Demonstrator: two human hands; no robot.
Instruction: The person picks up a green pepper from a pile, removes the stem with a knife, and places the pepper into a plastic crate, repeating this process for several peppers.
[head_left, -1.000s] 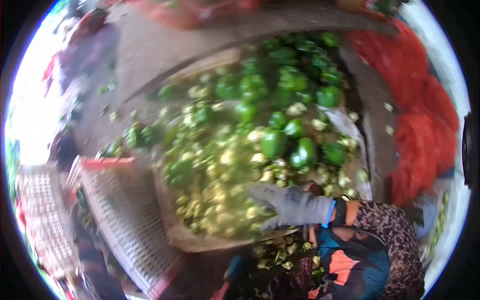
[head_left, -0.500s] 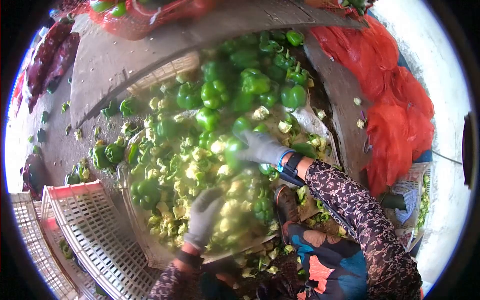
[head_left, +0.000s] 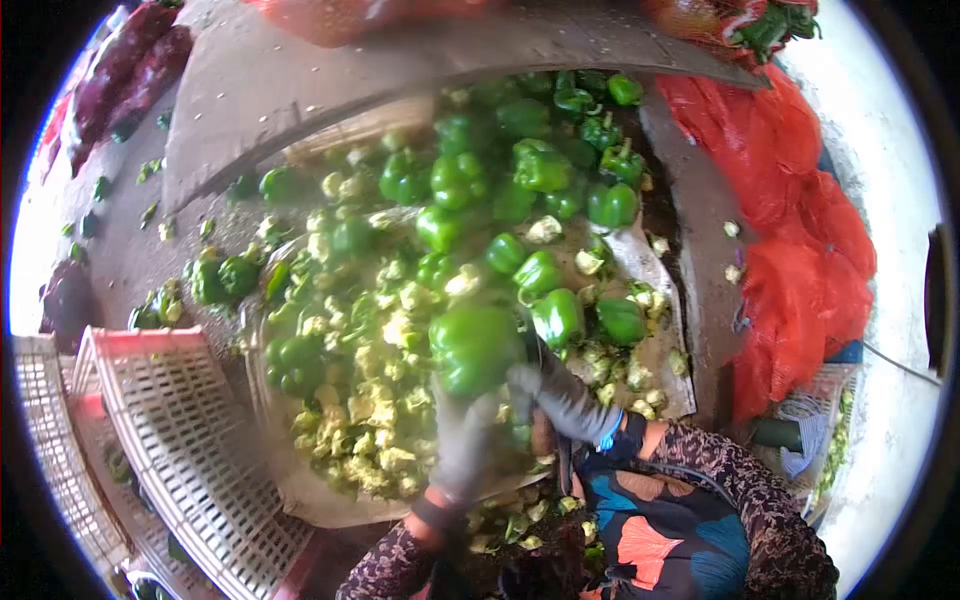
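A large green bell pepper is raised above the pile in front of me, blurred by motion. My right hand, in a grey glove, has its fingers against the pepper's right side and grips it. From below, my left hand, also gloved in grey, reaches up to the pepper's underside; its fingers are smeared and partly hidden. Pale pepper cores with seeds and green stems lie heaped under the hands. Whole green peppers rest on the sheet to the right, more of them farther back.
White plastic crates stand at the left. A grey board crosses the back. Red mesh sacks are piled at the right, near another crate. Loose peppers and scraps are scattered on the floor.
My right hand has drawn the pepper toward me from the pile. My left hand has moved right, from over the cores to beneath the pepper. The view has shifted slightly.
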